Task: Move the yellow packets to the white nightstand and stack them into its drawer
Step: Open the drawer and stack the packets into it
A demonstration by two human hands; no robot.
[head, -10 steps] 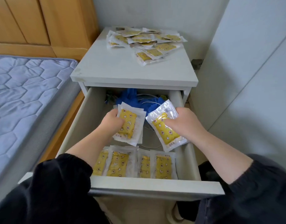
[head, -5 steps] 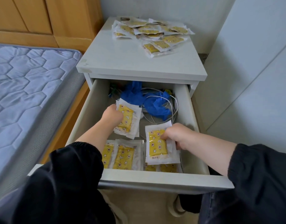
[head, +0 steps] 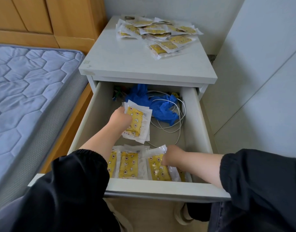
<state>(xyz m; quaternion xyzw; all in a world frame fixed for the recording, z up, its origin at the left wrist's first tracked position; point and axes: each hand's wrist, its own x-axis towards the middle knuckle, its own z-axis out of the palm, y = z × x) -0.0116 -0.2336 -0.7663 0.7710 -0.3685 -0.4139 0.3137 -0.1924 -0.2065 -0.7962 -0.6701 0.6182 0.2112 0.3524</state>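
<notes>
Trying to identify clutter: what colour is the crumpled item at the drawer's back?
The crumpled item is blue, clearest in the head view.

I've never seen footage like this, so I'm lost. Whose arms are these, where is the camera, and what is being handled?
No machine here: a person wears one wide-angle camera on the head, looking down at their own arms in black sleeves; it is the only view. The white nightstand stands beside a mattress, its drawer pulled open. A loose pile of yellow packets lies on its top. In the drawer, a row of packets lies at the front, with crumpled blue gloves and a white cable at the back. The left hand grips a small bundle of packets; the right hand holds a single packet at the front right, on that row.
</notes>
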